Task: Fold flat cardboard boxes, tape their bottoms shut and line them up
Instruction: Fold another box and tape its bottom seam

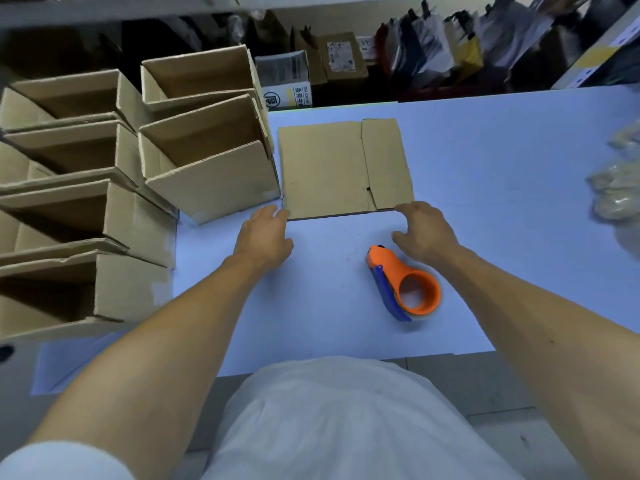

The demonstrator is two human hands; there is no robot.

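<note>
Cardboard flat box (343,168), hands (263,237) at near edge.

Your flat box (343,168) of matt brown corrugated cardboard, your tape dispenser (403,284) in smooth orange and blue plastic, your table (502,202) smooth, matt, pale blue, folded boxes (207,157) of the same rough-edged cardboard.

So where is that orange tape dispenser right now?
In the head view, the orange plastic tape dispenser lies on the blue table, just below the right hand and nearer the person than the flat cardboard box.
</note>
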